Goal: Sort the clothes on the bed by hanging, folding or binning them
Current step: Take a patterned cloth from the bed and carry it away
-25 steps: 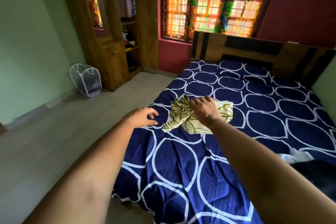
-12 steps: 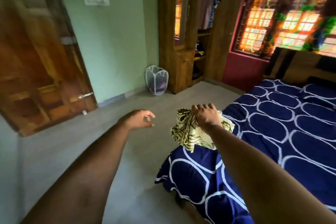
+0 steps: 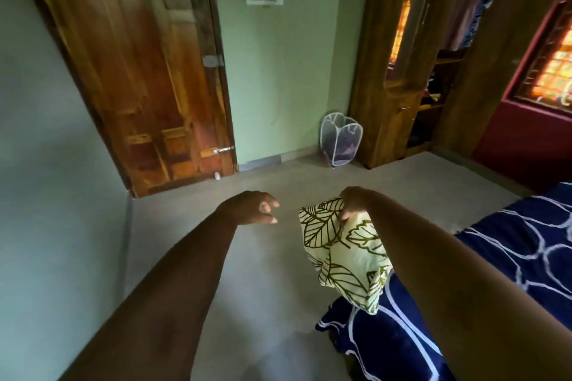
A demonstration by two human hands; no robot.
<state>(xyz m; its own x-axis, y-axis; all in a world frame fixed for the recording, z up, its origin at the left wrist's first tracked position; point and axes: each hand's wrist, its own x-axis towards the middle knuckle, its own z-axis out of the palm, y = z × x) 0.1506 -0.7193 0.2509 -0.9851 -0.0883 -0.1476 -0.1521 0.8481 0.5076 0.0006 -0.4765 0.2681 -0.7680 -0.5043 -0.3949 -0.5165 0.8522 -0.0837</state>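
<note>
The leaf-print cloth (image 3: 343,254) hangs over the floor (image 3: 247,303), just beside the bed (image 3: 510,244) edge. The right hand (image 3: 356,201) holds it, the fingers gripping its top. The left hand (image 3: 250,207) is near, empty, with fingers loosely curled. The step is probably binning. Next, the cloth needs carrying to the mesh hamper (image 3: 341,139) beside the wardrobe (image 3: 387,71).

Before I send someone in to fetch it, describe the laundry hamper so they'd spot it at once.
Find the green wall between the wooden door and the tall wooden wardrobe. The laundry hamper stands on the floor beside the wardrobe, toward the door. It alone is white see-through mesh, with purplish cloth inside.
</note>
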